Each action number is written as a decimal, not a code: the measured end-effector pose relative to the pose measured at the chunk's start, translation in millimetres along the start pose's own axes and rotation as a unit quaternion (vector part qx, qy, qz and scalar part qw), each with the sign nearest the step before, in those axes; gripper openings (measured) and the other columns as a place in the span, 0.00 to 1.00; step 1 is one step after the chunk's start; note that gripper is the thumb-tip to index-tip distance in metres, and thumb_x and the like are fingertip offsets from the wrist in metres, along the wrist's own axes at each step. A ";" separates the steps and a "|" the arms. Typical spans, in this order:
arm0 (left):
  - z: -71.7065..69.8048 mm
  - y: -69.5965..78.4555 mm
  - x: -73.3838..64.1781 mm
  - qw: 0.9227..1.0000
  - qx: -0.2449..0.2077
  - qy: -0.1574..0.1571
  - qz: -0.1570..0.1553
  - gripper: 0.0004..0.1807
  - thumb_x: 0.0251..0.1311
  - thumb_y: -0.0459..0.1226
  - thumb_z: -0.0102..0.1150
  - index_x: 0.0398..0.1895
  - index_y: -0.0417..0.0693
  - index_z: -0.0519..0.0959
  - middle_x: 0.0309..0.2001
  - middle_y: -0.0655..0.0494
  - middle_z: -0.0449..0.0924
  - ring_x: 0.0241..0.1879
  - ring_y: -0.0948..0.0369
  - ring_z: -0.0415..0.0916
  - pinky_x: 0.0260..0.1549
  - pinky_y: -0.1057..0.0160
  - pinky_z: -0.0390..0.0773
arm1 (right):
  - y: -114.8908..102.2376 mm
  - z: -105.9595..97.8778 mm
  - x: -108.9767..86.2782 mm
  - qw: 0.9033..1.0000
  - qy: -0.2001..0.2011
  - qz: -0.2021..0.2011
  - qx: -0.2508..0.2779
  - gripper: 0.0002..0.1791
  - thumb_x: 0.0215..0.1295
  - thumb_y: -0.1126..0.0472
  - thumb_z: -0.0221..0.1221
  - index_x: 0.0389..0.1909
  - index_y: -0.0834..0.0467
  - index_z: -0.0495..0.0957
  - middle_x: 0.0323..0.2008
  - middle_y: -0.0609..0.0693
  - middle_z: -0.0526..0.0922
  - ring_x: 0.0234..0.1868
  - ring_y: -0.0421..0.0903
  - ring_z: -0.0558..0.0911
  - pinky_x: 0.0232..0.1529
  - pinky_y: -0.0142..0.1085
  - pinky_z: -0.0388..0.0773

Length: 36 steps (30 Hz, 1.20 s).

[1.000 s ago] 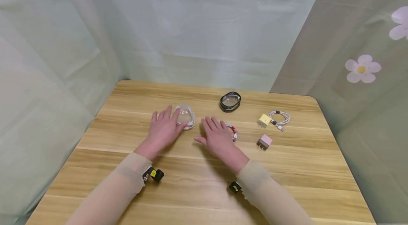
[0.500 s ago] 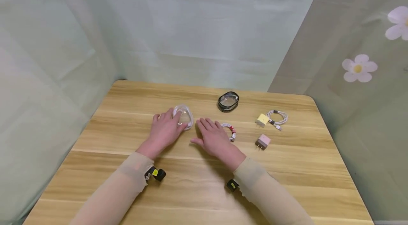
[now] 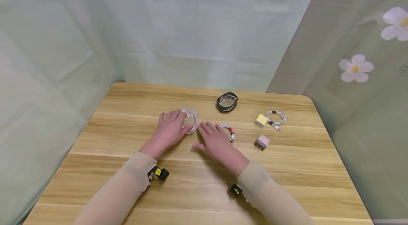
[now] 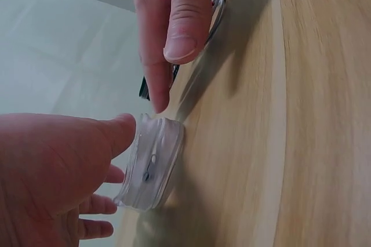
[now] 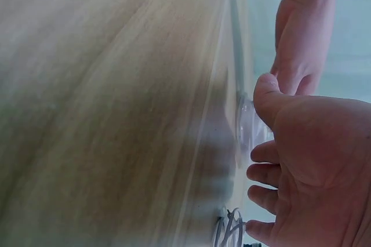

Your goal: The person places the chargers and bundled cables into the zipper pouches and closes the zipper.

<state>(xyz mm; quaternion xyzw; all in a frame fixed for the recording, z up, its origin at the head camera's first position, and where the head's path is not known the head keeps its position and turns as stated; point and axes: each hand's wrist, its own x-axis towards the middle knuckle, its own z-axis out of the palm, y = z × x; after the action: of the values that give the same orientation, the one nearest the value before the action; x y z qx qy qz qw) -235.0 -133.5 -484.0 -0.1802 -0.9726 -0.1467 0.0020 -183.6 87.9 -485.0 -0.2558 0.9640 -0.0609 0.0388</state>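
Note:
A small clear round pouch (image 3: 191, 120) with a pale rim lies at the middle left of the table; the left wrist view shows a zip pull on the side of the pouch (image 4: 152, 163). My left hand (image 3: 169, 130) is at its left side, thumb and index fingertips right at the rim, the other fingers relaxed. Palm down, my right hand (image 3: 218, 145) hovers low with fingers straight and thumb spread, beside the pouch. Partly hidden behind it is a coiled white cable (image 3: 232, 134) with a red tie.
A black-rimmed clear pouch (image 3: 227, 102) stands near the back edge. To the right lie a yellow charger plug (image 3: 261, 120), a second coiled white cable (image 3: 276, 117) with dark ties, and a pink and brown charger plug (image 3: 262, 142). Pale curtains surround the table (image 3: 204, 196).
My left hand has moved rightward and slightly nearer, and the clear round pouch has slid with it toward my right hand. The right hand has stayed nearly in place.

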 end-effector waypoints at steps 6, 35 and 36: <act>4.1 8.8 3.5 1.000 -0.010 -0.002 0.004 0.34 0.80 0.57 0.60 0.74 0.41 0.74 0.79 0.36 0.69 0.79 0.35 0.62 0.78 0.26 0.48 | -0.5 -1.9 -7.6 1.000 0.006 -0.005 -0.006 0.47 0.82 0.31 0.54 0.85 0.60 0.63 0.84 0.59 0.65 0.84 0.60 0.62 0.82 0.61 0.56; 16.0 33.9 10.9 1.000 -0.009 0.001 0.029 0.40 0.75 0.60 0.66 0.74 0.39 0.75 0.76 0.32 0.70 0.75 0.36 0.68 0.76 0.33 0.61 | 17.5 11.7 -28.0 0.997 0.050 -0.046 -0.022 0.47 0.77 0.31 0.61 0.84 0.59 0.67 0.81 0.57 0.69 0.82 0.61 0.66 0.80 0.63 0.58; 15.3 35.0 10.6 0.999 -0.008 0.004 0.030 0.40 0.74 0.60 0.67 0.74 0.39 0.75 0.75 0.32 0.71 0.74 0.36 0.70 0.75 0.34 0.63 | 18.1 11.9 -27.3 0.998 0.051 -0.044 -0.021 0.47 0.77 0.32 0.61 0.84 0.59 0.67 0.81 0.57 0.70 0.82 0.60 0.66 0.80 0.62 0.58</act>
<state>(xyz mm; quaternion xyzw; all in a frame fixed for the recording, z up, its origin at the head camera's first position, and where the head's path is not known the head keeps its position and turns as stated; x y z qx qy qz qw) -231.9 -94.1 -488.1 -0.2091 -0.9655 -0.1551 0.0091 -167.6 115.9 -498.1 -0.2955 0.9536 -0.0550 -0.0184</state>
